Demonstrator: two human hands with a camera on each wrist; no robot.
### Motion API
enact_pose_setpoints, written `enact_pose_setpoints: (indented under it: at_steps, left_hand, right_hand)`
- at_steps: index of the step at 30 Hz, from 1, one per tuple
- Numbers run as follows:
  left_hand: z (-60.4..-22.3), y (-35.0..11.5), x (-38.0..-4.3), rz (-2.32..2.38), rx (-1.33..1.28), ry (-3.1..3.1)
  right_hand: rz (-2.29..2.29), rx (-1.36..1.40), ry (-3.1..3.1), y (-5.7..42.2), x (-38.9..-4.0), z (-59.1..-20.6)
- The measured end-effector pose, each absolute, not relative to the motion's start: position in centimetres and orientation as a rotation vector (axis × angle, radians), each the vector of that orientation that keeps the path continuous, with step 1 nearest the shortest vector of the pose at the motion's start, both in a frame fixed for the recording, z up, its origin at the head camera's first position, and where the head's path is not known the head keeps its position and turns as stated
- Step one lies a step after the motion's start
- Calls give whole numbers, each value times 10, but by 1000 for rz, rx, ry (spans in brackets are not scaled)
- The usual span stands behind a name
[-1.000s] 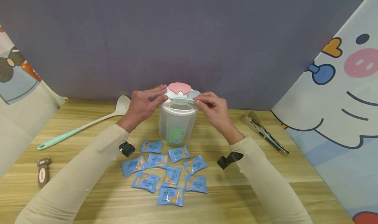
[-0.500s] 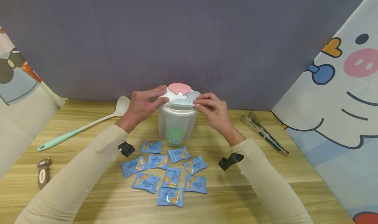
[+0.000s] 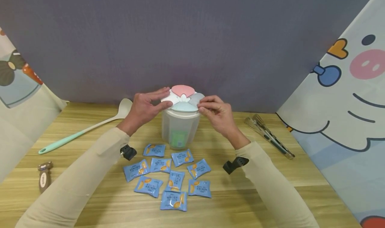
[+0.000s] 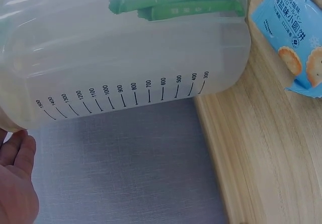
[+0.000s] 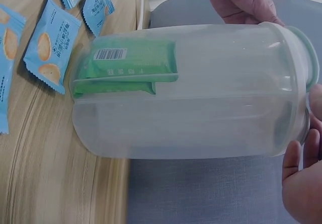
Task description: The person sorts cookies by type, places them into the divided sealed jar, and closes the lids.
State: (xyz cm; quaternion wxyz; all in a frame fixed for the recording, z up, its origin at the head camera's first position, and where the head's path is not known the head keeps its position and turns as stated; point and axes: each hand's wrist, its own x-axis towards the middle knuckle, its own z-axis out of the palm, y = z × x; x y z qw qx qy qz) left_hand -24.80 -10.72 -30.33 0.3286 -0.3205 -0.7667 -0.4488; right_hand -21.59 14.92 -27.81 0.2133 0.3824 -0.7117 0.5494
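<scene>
A translucent canister point(image 3: 180, 121) stands upright on the table, with green packets point(image 5: 131, 60) inside near its bottom. Its lid point(image 3: 183, 97) carries pink, grey, white and light-blue flaps; the light-blue front flap point(image 3: 184, 106) lies down over its opening. My left hand point(image 3: 146, 105) rests on the lid's left side, thumb toward the front and fingers fairly straight. At the right end of the front flap, thumb and fingers of my right hand point(image 3: 219, 111) pinch its edge. Several blue biscuit packets point(image 3: 160, 164) lie in front of the canister.
To the left lies a ladle point(image 3: 87, 129) with a white bowl and mint handle, and nearer is a small brown bear-shaped object point(image 3: 44, 178). Metal tongs point(image 3: 269, 136) lie at the right. A grey panel point(image 3: 192, 37) rises behind the canister.
The light-blue front flap has swung down from raised to flat, covering the front opening. My right hand has dipped slightly with it; my left hand has stayed almost still.
</scene>
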Motion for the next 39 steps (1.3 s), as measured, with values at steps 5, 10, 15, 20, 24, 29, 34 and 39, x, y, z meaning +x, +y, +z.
enact_pose_setpoints:
  at_steps: [5,10,15,20,24,29,34,39]
  left_hand:
    - [-304,-108,-249,-1186,-842,-2007]
    - [-305,-108,-249,-1181,-854,-1989]
    - [-306,-109,-248,-1181,-863,-1974]
    - [-307,-108,-249,-1186,-865,-1978]
    - [-307,-108,-250,-1205,-865,-1974]
    - [-306,-108,-250,-1214,-850,-1984]
    - [-307,-106,-251,-1224,-860,-1964]
    - [-307,-106,-250,-1227,-861,-1973]
  right_hand:
    - [1516,1027,-1982,147,-214,-276]
    - [1420,977,-2021,144,-212,-271]
    - [1384,972,-2057,142,-210,-270]
    - [1356,959,-2072,142,-209,-271]
    - [1337,954,-2073,142,-207,-272]
    - [1323,971,-2061,141,-208,-272]
    - [1297,994,-2045,141,-207,-273]
    - [1274,1023,-2030,142,-209,-274]
